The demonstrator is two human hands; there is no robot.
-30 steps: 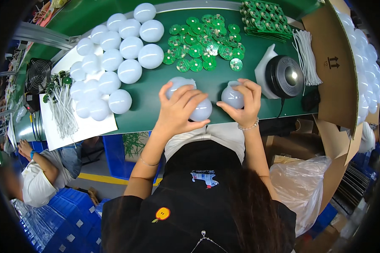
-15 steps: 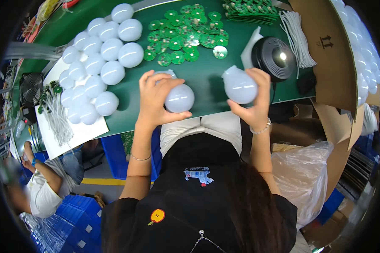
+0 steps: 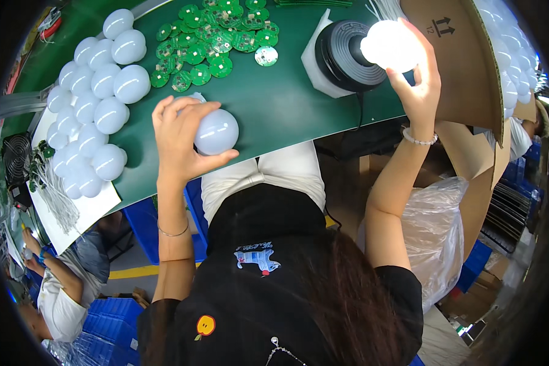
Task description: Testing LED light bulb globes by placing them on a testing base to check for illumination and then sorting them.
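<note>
My left hand (image 3: 180, 134) is closed round a white light bulb (image 3: 218, 132), held just above the green table near its front edge. Farther right, my right hand (image 3: 422, 85) grips a second bulb (image 3: 391, 46), which glows bright white. That lit bulb is over the right side of a round black ringed device (image 3: 355, 56), and its base end points at the device's middle. Glare hides whether the two touch. Under the device lies a white angular plate (image 3: 318, 68).
Many white bulbs (image 3: 104, 80) lie grouped at the left, beside white wires (image 3: 53, 194) on a white sheet. Green round circuit boards (image 3: 208, 36) are heaped at the back. A cardboard box (image 3: 460, 73) borders the right side, with more bulbs (image 3: 507, 55) beyond. Another person (image 3: 64, 293) sits at far left.
My right hand has carried its bulb right and away from me to the black device, and the bulb has lit up. My left hand still holds its bulb. The whole view has shifted.
</note>
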